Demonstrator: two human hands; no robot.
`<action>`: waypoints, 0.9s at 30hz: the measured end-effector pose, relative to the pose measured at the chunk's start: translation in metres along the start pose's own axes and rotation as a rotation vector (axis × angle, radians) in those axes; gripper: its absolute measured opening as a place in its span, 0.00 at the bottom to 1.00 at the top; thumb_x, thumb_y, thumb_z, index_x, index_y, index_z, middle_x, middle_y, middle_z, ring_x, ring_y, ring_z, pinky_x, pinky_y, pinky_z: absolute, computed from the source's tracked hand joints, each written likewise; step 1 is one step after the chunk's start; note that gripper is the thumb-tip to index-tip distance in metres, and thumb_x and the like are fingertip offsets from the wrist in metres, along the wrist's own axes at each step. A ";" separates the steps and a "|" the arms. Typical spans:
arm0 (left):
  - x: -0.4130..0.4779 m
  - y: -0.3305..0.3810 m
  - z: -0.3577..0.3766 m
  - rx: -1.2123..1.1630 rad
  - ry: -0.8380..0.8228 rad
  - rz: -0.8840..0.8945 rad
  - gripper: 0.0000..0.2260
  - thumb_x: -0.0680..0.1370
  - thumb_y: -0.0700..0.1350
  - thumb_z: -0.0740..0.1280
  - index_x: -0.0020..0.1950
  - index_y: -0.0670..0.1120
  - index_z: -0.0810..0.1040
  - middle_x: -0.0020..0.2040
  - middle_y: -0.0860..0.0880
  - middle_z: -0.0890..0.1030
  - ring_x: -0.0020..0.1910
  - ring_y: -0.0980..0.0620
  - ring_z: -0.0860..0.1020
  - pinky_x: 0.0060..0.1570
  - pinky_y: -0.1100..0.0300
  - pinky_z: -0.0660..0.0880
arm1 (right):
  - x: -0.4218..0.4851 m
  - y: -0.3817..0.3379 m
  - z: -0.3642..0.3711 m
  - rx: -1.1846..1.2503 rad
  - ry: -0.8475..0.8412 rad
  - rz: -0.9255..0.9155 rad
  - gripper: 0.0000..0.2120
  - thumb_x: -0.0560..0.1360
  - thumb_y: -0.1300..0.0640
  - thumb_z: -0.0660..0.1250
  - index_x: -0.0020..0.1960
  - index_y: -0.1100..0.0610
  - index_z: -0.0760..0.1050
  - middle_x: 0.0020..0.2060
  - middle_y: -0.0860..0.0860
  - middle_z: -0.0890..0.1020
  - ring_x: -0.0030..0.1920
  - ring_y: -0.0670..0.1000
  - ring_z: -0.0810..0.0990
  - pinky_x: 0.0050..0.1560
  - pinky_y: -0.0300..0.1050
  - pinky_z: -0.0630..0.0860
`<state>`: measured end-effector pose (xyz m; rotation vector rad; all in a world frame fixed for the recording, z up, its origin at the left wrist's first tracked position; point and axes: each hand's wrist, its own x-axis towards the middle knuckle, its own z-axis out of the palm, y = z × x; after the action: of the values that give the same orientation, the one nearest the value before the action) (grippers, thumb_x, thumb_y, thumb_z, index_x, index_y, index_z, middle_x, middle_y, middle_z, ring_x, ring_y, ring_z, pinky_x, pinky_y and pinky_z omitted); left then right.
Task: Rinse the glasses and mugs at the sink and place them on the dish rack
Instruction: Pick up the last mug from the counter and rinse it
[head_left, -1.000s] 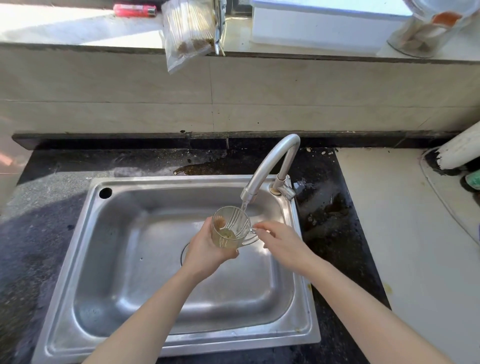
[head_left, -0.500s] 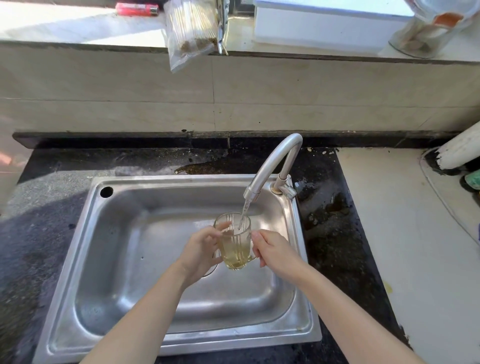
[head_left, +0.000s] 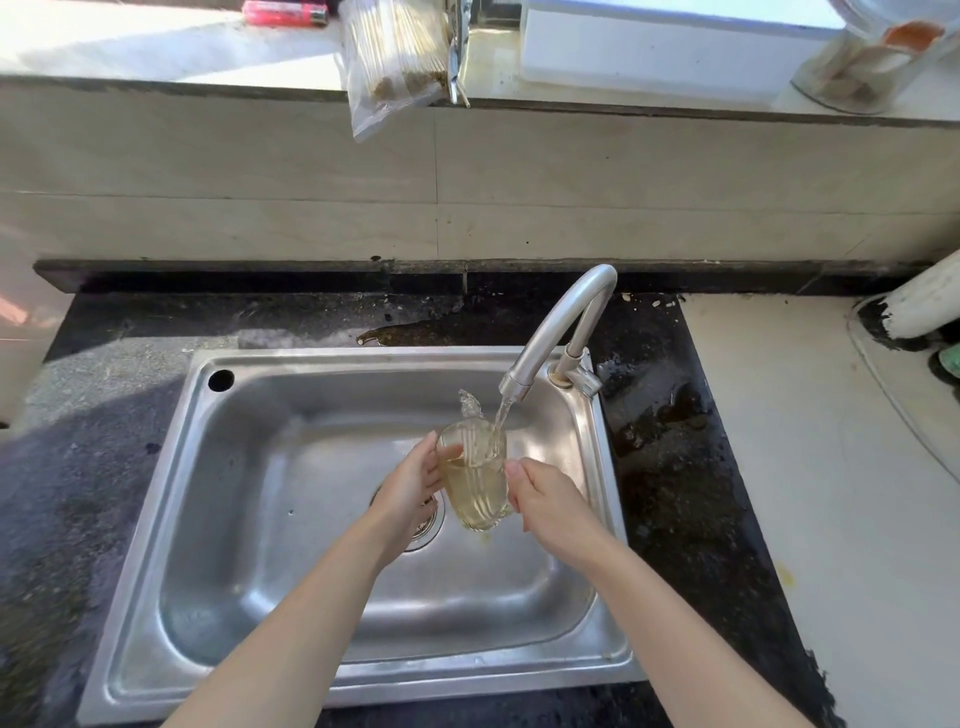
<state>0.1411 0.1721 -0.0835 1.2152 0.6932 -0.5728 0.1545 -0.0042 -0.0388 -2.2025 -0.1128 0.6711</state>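
- Holding glass mug (head_left: 475, 483) over middle of sink (head_left: 291, 467), just right of drain (head_left: 423, 525), roughly upright, mouth leaning slightly toward sink's back edge.
- Wrapping left hand (head_left: 410, 488) round mug's left wall, fingers curled behind the glass.
- Clamping right hand (head_left: 545, 499) on mug's right side, thumb up near rim, fingers curled; cannot tell whether hooked through a handle.
- Pouring water stream (head_left: 500, 415) from faucet (head_left: 561, 322), mounted at sink's back right corner, into mug's mouth; splashing up over mug's far rim.
- Filled most of the way with yellowish cloudy water.
- Showing overflow hole (head_left: 221, 380) at sink's back left corner.
- Surrounding sink with dark countertop (head_left: 104, 467), wet and stained behind and right of sink.
- Meeting pale counter (head_left: 831, 493) further right of sink.
- Lining ledge (head_left: 156, 52) above tiled wall behind sink: plastic bag (head_left: 395, 57) hanging over its edge, red lighter (head_left: 285, 13), jar (head_left: 872, 57) far right.
- Catching white pipe (head_left: 924, 301) far right of sink.
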 end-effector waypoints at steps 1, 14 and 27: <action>0.000 0.000 0.000 -0.004 0.013 -0.003 0.21 0.80 0.61 0.53 0.59 0.52 0.80 0.63 0.50 0.79 0.68 0.49 0.71 0.73 0.47 0.58 | -0.001 0.000 0.001 -0.019 -0.010 0.001 0.19 0.83 0.47 0.51 0.35 0.49 0.67 0.33 0.46 0.73 0.35 0.48 0.72 0.44 0.50 0.73; -0.003 0.005 0.008 0.080 0.032 0.012 0.20 0.81 0.59 0.55 0.64 0.49 0.76 0.62 0.50 0.79 0.62 0.51 0.76 0.70 0.50 0.64 | 0.003 -0.008 -0.005 0.303 0.027 0.282 0.20 0.83 0.49 0.51 0.35 0.55 0.66 0.31 0.51 0.71 0.26 0.47 0.66 0.28 0.39 0.64; -0.006 0.028 0.035 0.306 -0.038 0.274 0.12 0.83 0.54 0.54 0.54 0.61 0.78 0.48 0.59 0.81 0.44 0.57 0.79 0.41 0.60 0.75 | 0.009 -0.006 -0.019 1.144 -0.020 0.586 0.18 0.84 0.50 0.51 0.36 0.54 0.62 0.22 0.46 0.66 0.18 0.42 0.56 0.17 0.33 0.50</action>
<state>0.1632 0.1455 -0.0543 1.5507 0.4048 -0.4811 0.1725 -0.0103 -0.0287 -1.0886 0.7543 0.7879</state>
